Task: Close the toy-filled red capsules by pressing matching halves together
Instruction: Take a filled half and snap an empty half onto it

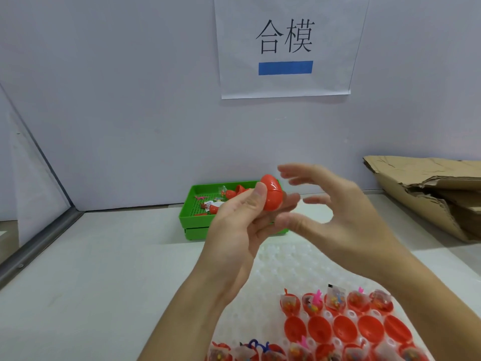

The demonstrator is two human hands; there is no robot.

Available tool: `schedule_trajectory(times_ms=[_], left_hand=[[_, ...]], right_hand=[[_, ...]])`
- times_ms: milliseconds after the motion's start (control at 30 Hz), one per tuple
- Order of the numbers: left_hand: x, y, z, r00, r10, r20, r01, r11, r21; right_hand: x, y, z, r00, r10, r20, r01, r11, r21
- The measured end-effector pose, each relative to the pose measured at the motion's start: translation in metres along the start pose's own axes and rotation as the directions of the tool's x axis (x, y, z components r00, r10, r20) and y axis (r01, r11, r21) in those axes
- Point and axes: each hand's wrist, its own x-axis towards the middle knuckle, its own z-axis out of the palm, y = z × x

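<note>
closed red capsule [272,192] gripped in left hand [242,217], raised before green tray [186,217] of loose halves and toys. right hand [335,217] spread, blurred, holding nothing. filled halves [335,300] in white mould tray [286,261], partly cut off below.

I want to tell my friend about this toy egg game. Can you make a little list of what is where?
left hand: grips a closed red capsule
right hand: open, fingers spread, beside the capsule, holding nothing
green tray: at the back by the wall, holds red pieces and small toys
white tray: in front, rows of pockets
toy-filled halves: sitting in the white tray
empty red halves: one row between the filled rows
cardboard: far right
sign: on the wall
</note>
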Motion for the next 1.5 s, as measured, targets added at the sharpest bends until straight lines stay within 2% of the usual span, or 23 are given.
schedule_trajectory(times_ms=[33, 100, 200, 233, 300, 367, 500, 633, 733, 867, 1000, 1067, 1167, 1333, 1400, 1500], left_hand=[[0.000, 0.000, 0.000, 1.000, -0.004, 0.015, 0.004, 1.000, 0.013], [0.000, -0.001, 0.003, 0.997, -0.024, 0.067, 0.022, 0.999, 0.026], [-0.001, -0.006, 0.007, 0.988, -0.060, 0.144, 0.059, 0.998, 0.016], [-0.001, -0.007, 0.007, 0.986, -0.068, 0.150, 0.066, 0.998, 0.021], [-0.001, -0.007, 0.006, 0.989, -0.082, 0.119, 0.072, 0.994, 0.083], [0.000, -0.006, 0.003, 0.996, -0.080, 0.050, 0.066, 0.971, 0.229], [0.000, -0.003, -0.002, 0.996, 0.082, -0.039, -0.051, 0.863, 0.502], [-0.001, -0.002, -0.005, 0.951, 0.310, -0.006, -0.237, 0.739, 0.630], [-0.001, -0.002, -0.005, 0.908, 0.404, 0.112, -0.361, 0.617, 0.699], [-0.003, -0.003, -0.006, 0.845, 0.427, 0.320, -0.507, 0.452, 0.734], [-0.002, -0.003, -0.006, 0.788, 0.502, 0.356, -0.560, 0.343, 0.754], [-0.002, -0.004, -0.005, 0.759, 0.539, 0.364, -0.584, 0.319, 0.747], [-0.002, -0.005, -0.006, 0.755, 0.557, 0.346, -0.582, 0.325, 0.746], [-0.002, -0.006, -0.005, 0.752, 0.568, 0.334, -0.565, 0.293, 0.772], [-0.001, -0.007, -0.005, 0.740, 0.584, 0.333, -0.563, 0.267, 0.782], [-0.002, -0.007, -0.006, 0.742, 0.594, 0.310, -0.560, 0.296, 0.774]], right_hand=[[0.000, 0.000, -0.001, 1.000, -0.018, 0.026, 0.019, 0.999, -0.047], [-0.001, 0.000, 0.001, 0.998, -0.048, 0.043, 0.050, 0.998, -0.033], [-0.002, 0.002, 0.004, 0.998, -0.059, 0.034, 0.053, 0.985, 0.163], [-0.002, 0.003, 0.004, 0.997, -0.075, 0.026, 0.069, 0.983, 0.169], [-0.001, 0.003, 0.004, 0.993, -0.120, 0.021, 0.118, 0.988, 0.102], [-0.001, 0.004, 0.004, 0.987, -0.160, 0.004, 0.159, 0.987, 0.027], [0.000, 0.006, 0.005, 0.985, -0.167, -0.032, 0.164, 0.984, -0.074], [0.000, 0.009, 0.005, 0.994, -0.113, -0.007, 0.112, 0.990, -0.087], [0.001, 0.009, 0.006, 0.997, -0.077, -0.001, 0.077, 0.997, -0.012], [0.001, 0.008, 0.005, 0.998, 0.003, 0.070, -0.016, 0.982, 0.187], [0.000, 0.005, 0.004, 0.986, 0.031, 0.164, -0.083, 0.943, 0.323], [0.000, 0.005, 0.005, 0.980, 0.048, 0.194, -0.108, 0.943, 0.314], [0.001, 0.008, 0.006, 0.968, 0.104, 0.229, -0.182, 0.920, 0.348], [0.000, 0.006, 0.011, 0.930, 0.158, 0.333, -0.327, 0.773, 0.544], [0.000, 0.004, 0.016, 0.932, 0.180, 0.314, -0.340, 0.733, 0.589], [0.000, 0.005, 0.022, 0.952, 0.184, 0.245, -0.300, 0.725, 0.620]])
